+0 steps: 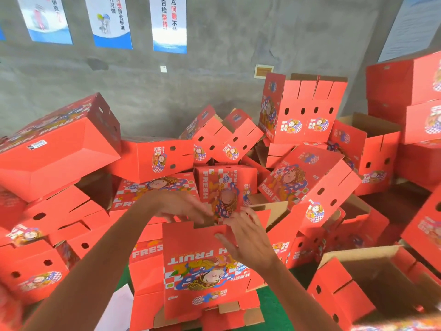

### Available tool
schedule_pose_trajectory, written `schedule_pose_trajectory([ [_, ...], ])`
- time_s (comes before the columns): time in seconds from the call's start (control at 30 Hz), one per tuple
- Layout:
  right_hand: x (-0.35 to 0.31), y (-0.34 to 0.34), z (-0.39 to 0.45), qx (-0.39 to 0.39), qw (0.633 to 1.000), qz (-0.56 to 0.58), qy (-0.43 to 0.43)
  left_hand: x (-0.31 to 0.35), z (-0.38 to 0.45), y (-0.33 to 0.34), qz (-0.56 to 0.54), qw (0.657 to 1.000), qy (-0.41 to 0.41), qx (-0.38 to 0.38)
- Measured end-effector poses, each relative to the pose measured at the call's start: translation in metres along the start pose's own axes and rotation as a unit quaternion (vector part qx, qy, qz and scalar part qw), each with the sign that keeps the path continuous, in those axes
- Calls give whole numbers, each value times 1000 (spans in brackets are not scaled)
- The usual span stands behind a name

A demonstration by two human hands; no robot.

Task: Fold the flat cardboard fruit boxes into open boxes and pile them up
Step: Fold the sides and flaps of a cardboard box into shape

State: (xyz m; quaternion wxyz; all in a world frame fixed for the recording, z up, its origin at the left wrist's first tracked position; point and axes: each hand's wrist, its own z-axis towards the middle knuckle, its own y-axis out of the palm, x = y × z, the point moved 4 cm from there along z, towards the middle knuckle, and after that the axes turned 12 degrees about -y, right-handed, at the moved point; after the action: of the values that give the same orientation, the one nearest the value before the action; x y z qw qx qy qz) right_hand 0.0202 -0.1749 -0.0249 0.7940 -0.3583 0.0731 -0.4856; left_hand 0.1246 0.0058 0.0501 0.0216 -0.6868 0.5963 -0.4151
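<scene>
A red fruit box printed with "FRESH FRUIT" and a cartoon figure stands in front of me, its printed side facing me upside down. My left hand reaches over its far top edge, fingers curled on a brown inner flap. My right hand lies on the top right corner, thumb pressed on the red front panel and fingers curled over the edge. More flat red boxes lie stacked under it.
Folded red boxes lie tumbled in a heap against the grey wall, from far left to a taller stack at the right. An open box sits at the near right. Green floor shows below.
</scene>
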Motion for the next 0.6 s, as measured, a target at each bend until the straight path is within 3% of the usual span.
schedule_pose_trajectory([
  [0.13,-4,-10,-7,18,1000,-15,-8,-9,18,0,-14,998,42,36],
  [0.27,6,-34,-10,51,995,-63,53,-38,24,-14,-98,968,63,222],
  [0.37,22,-42,-15,-36,985,-99,137,-62,18,-7,-195,912,39,360],
  [0.5,20,-30,-24,-104,977,-84,166,-64,1,34,-99,846,32,523],
  [0.6,24,-22,-33,-148,962,-60,222,-52,-2,65,-60,817,24,573],
])
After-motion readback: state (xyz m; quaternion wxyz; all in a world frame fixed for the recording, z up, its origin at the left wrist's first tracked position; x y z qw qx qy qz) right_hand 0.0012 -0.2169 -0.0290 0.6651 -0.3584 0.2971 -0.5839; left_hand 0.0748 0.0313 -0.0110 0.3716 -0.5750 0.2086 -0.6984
